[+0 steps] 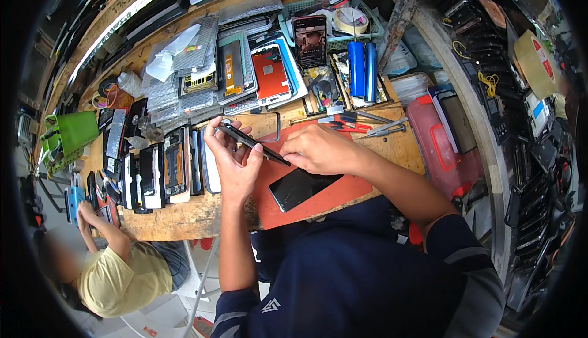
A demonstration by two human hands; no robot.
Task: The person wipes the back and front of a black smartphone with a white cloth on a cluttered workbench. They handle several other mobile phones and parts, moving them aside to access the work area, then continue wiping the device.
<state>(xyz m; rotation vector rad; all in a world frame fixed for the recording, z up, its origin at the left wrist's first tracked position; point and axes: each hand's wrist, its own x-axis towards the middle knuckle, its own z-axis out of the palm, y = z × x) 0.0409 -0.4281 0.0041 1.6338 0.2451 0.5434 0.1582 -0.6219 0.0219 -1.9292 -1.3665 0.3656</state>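
Observation:
My left hand (234,169) grips a dark smartphone (250,142), held tilted and nearly edge-on above the red-orange mat (355,192). Closed at the phone's lower right end is my right hand (320,148), its fingers curled together. Whatever they pinch is hidden. Beneath the hands, a second phone with a glossy black screen (301,190) lies on the mat. A dark panel with a pale edge (267,127) rests just beyond the held phone. Red-handled pliers (349,128) and several screwdrivers (386,127) lie past my right hand.
Phone parts in bubble wrap (165,102) pile up at the back. A lit phone (310,41) stands before a green basket (373,25). Upright phone frames (177,163) line the left. A red plastic box (438,148) sits right. Another person (125,270) sits at lower left.

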